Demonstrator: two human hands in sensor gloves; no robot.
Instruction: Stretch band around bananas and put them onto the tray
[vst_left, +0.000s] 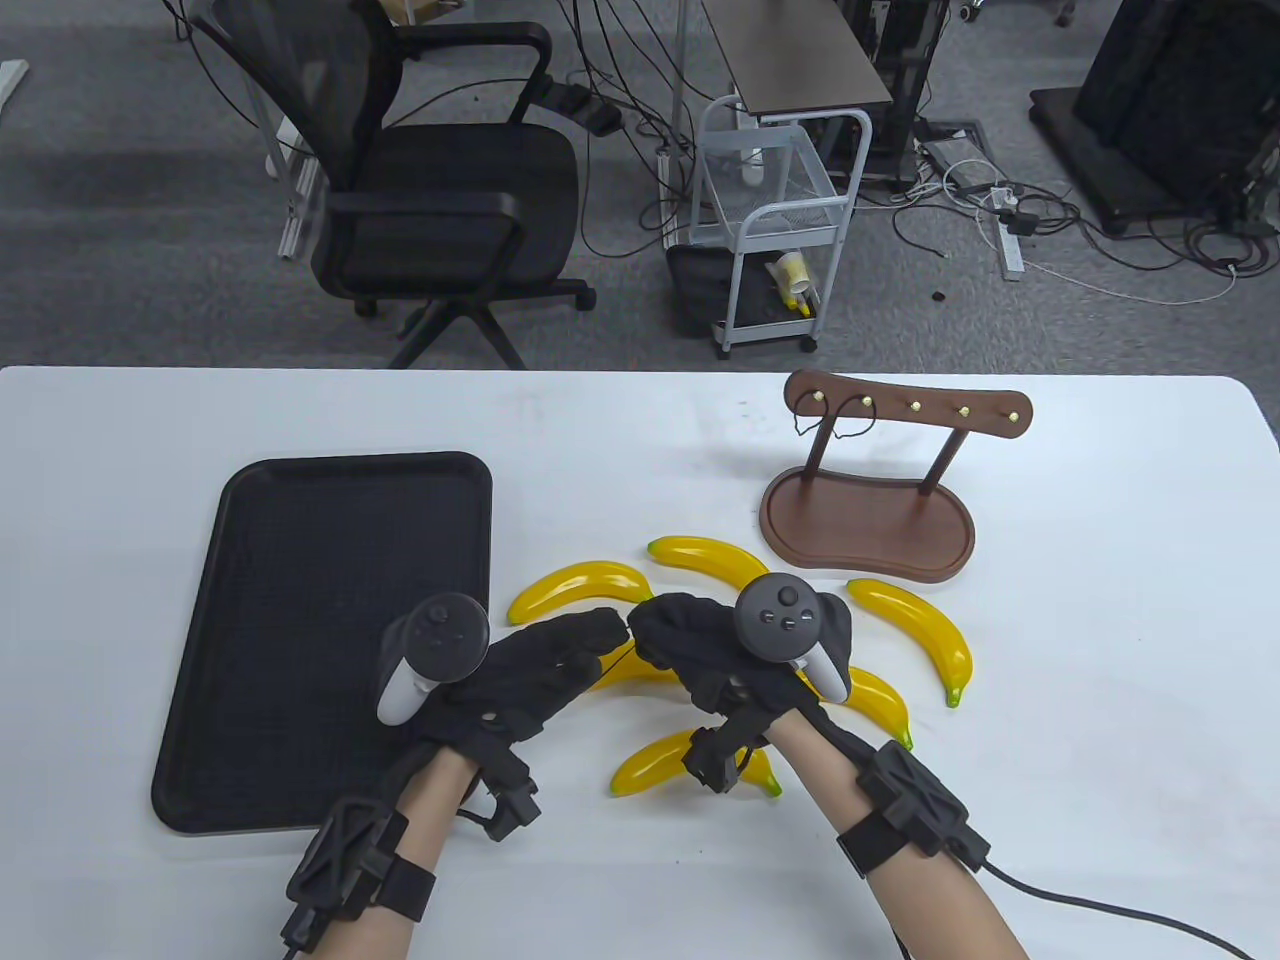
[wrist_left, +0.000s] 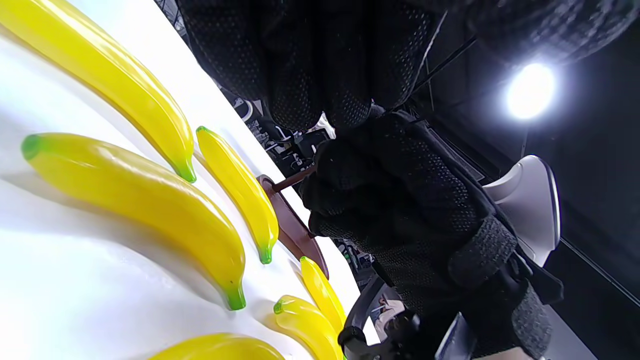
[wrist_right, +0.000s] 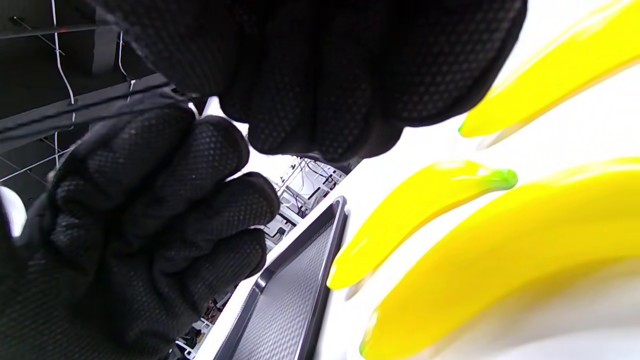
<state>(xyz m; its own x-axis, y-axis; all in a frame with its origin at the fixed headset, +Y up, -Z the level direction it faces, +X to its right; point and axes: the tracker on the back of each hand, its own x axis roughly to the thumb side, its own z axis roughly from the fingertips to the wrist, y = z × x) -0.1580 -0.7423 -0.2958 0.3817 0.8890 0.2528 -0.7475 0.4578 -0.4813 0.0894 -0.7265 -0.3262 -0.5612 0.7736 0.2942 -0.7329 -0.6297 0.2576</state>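
Observation:
Several yellow bananas lie loose on the white table, among them one (vst_left: 578, 590) near the tray, one (vst_left: 708, 558) by the stand and one (vst_left: 660, 765) nearest me. The black tray (vst_left: 330, 520) lies to the left with nothing on it. My left hand (vst_left: 560, 660) and right hand (vst_left: 690, 630) meet fingertip to fingertip just above the middle bananas. Both have curled fingers and pinch a thin dark band (vst_left: 614, 664) between them. In the left wrist view the band (wrist_left: 440, 64) runs as a thin taut line between my left fingers (wrist_left: 320, 75) and the right hand (wrist_left: 400, 200).
A brown wooden stand (vst_left: 868, 520) with a hook rail stands at the back right, and thin dark bands (vst_left: 848, 425) hang from its left hooks. An office chair (vst_left: 430, 200) and a small cart (vst_left: 775, 230) stand on the floor beyond the table's far edge.

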